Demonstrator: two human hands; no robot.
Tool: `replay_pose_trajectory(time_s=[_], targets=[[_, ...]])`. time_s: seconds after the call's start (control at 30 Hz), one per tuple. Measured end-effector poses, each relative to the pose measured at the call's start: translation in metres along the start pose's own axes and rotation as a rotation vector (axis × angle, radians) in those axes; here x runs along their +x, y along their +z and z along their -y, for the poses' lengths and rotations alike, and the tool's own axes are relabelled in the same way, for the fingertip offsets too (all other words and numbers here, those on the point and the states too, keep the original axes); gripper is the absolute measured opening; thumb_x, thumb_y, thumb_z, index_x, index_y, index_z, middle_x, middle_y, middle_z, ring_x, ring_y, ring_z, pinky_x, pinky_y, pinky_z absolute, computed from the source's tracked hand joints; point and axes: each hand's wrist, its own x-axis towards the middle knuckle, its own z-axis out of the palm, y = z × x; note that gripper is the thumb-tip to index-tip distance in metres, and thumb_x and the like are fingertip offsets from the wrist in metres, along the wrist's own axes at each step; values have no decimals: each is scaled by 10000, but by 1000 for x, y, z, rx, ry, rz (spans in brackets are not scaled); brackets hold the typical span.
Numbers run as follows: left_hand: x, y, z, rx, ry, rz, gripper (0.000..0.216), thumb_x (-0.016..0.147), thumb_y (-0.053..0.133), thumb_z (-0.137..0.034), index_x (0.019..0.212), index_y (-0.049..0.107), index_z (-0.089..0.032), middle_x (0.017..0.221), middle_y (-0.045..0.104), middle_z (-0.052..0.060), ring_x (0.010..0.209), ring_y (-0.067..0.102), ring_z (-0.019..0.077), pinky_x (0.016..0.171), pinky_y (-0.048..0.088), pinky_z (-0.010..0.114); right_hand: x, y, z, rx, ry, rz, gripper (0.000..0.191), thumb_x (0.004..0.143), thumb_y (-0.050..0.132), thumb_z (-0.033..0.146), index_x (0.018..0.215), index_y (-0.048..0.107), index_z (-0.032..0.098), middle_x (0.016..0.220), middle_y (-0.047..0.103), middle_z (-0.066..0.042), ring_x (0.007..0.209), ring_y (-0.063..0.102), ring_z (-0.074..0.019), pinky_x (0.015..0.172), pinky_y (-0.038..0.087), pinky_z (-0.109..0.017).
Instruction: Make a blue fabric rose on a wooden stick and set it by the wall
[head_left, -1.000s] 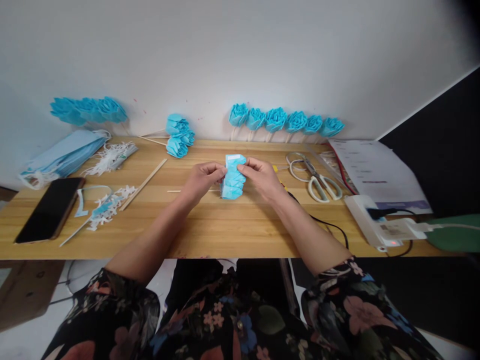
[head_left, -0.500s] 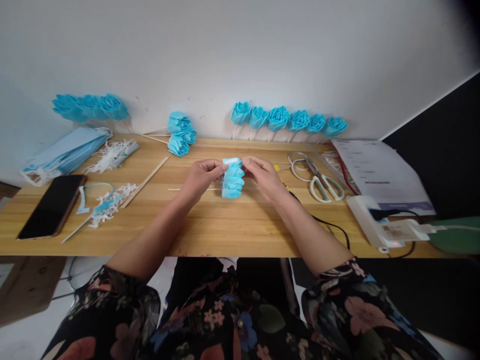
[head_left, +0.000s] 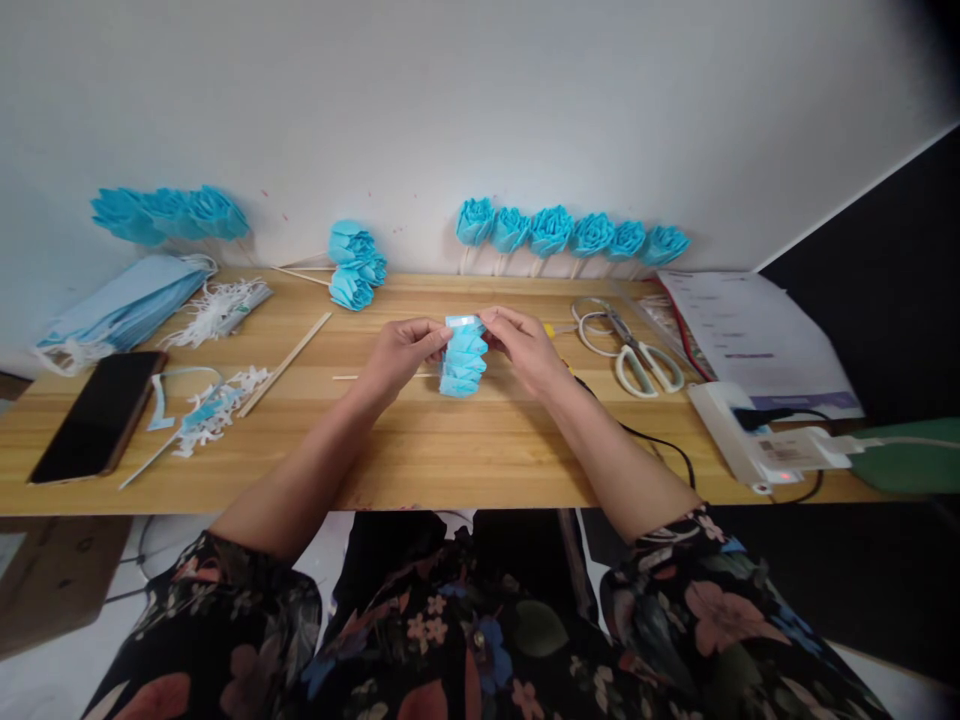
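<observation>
Between my two hands is a strip of light-blue folded mask fabric (head_left: 463, 362), its edge cut into petal-like points and hanging down over the table. My left hand (head_left: 409, 352) pinches its upper left edge between thumb and fingers. At the upper right corner, my right hand (head_left: 517, 345) pinches it too. A whitish shiny patch shows along the top of the strip. Behind the strip and my left hand, a thin wooden stick (head_left: 345, 378) lies on the table, partly hidden.
Blue fabric flowers on sticks (head_left: 551, 232) lean against the wall, with more flowers (head_left: 352, 265) left of centre. Scissors (head_left: 637, 355), a power strip (head_left: 739, 440) and papers (head_left: 750, 330) lie right. Left are a phone (head_left: 97, 415), face masks (head_left: 131, 305), cut scraps (head_left: 217, 410) and sticks (head_left: 285, 365).
The view has shifted slightly, so the things on the table sit a little further left. Both hands keep their pinch on the blue strip, almost unmoved.
</observation>
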Motion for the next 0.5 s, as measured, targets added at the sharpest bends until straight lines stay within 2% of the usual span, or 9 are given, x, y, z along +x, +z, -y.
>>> replay_pose_trajectory(time_s=[0.2, 0.5], targets=[[-1, 2, -1, 17, 5, -3, 420, 709, 818, -563, 648, 690, -167, 589, 619, 3, 565, 531, 112, 586, 429, 251, -2, 2, 1, -80, -32, -8, 288, 754, 741, 491, 730, 651, 218, 692, 573, 32, 695, 490, -129, 697, 424, -288], [-1, 0, -2, -27, 1, -55, 351, 688, 846, -489, 653, 692, -175, 572, 623, 1, 553, 537, 111, 583, 444, 250, -3, 5, 0, -38, -35, 22, 272, 783, 721, 465, 713, 647, 213, 690, 565, 33, 694, 496, -124, 702, 428, -285]])
